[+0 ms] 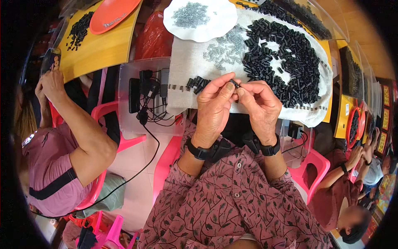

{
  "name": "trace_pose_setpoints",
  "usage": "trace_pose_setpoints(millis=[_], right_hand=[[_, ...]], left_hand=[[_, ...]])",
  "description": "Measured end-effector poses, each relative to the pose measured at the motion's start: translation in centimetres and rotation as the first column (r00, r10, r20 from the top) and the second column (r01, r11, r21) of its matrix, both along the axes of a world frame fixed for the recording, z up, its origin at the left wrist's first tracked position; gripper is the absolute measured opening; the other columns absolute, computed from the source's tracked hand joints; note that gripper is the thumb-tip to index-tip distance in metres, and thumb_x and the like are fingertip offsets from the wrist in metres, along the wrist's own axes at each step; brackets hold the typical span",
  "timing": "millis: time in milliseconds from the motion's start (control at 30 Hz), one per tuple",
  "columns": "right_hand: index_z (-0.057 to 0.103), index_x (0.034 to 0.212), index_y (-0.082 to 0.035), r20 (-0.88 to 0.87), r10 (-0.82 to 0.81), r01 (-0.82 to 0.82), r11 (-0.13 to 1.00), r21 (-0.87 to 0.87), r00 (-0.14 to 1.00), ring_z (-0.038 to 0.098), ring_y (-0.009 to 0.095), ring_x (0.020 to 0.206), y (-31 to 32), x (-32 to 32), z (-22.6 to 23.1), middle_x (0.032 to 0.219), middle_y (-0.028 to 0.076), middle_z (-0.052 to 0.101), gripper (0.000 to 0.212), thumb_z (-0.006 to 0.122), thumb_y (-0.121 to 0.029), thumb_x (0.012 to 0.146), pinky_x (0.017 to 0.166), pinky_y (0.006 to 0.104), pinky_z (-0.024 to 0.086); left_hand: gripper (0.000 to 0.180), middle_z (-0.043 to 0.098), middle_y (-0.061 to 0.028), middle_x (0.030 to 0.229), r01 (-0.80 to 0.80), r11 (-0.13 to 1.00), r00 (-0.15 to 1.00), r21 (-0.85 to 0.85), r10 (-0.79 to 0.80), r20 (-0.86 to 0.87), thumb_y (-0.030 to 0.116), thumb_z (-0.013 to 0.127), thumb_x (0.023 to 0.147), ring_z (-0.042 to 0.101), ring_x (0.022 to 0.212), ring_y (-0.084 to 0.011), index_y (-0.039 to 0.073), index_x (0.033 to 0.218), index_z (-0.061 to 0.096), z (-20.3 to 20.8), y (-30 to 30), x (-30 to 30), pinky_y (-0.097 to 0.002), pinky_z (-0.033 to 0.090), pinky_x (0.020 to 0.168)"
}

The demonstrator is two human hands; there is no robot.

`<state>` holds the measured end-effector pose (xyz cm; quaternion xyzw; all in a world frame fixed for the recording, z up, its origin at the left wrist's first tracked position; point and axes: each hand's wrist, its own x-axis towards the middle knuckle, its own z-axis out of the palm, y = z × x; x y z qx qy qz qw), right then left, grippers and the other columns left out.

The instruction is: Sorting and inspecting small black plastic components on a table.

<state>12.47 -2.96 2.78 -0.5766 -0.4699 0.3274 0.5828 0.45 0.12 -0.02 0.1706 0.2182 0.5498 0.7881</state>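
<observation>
Head view: both hands [214,106] angle inward and meet, pinching a small black piece [235,84].

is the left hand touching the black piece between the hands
Touching: the head view shows the left hand with its thumb tip against the black piece.

No lettering is reading clearly: a small white label [347,109] is sitting on the right-hand yellow desk [342,126], its print, if any, blurring beyond reading.
</observation>
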Motion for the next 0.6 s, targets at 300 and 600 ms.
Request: trace_pose_setpoints(millis=[300,600], right_hand=[[0.072,0.099,-0.001,-0.050,-0.005,0.004,1.000,-0.019,0.999,0.057,0.005,0.072,-0.04,-0.57,0.08,0.091,0.002,0.066,0.009,0.073,0.000,0.090,0.063,0.0198,0.045],[0.071,0.099,0.000,-0.130,-0.005,-0.001,0.999,-0.045,0.991,0.058,0.004,0.073,-0.12,-0.73,0.11,0.092,0.002,0.065,0.008,0.072,0.002,0.091,0.064,0.0195,0.045]], left_hand=[[0.030,0.070,-0.0091,0.112,-0.011,1.000,1.000,0.029,0.012,-0.026,0.005,0.059,0.102,0.062,0.093,-0.0109,-0.002,0.131,0.062,-0.05,0.18,-0.07,-0.0253,0.050,0.083],[0.026,0.070,-0.0072,0.108,-0.002,1.000,0.999,-0.021,0.003,0.034,0.007,0.060,0.102,0.063,0.092,-0.0107,-0.002,0.126,0.064,0.14,0.19,0.00,-0.0250,0.050,0.081]])
